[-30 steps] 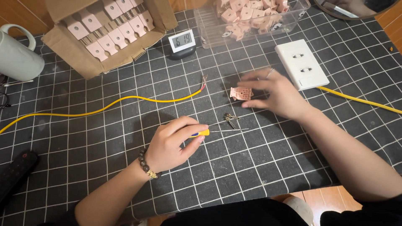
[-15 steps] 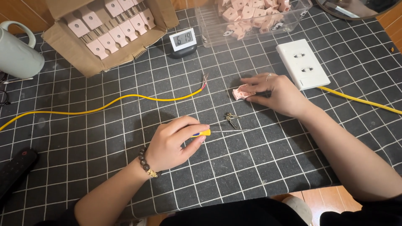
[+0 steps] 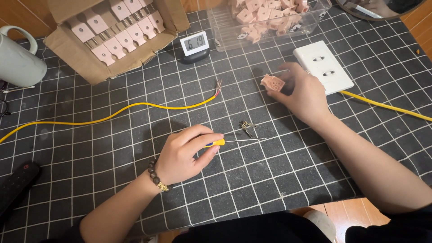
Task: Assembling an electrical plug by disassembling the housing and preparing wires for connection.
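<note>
Head view: left hand (image 3: pixel 182 155) grips slim yellow-handled screwdriver (image 3: pixel 234 141); right hand (image 3: pixel 301 92) clasps blocky pink plastic plug (image 3: pixel 272 83).

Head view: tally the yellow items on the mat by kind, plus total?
Yellow cables: 2, a left yellow cable with bared wire ends and a right yellow cable from the white socket plate
Yellow-handled screwdrivers: 1, a yellow-handled thin-shaft screwdriver held in the left hand
Total: 3
</note>
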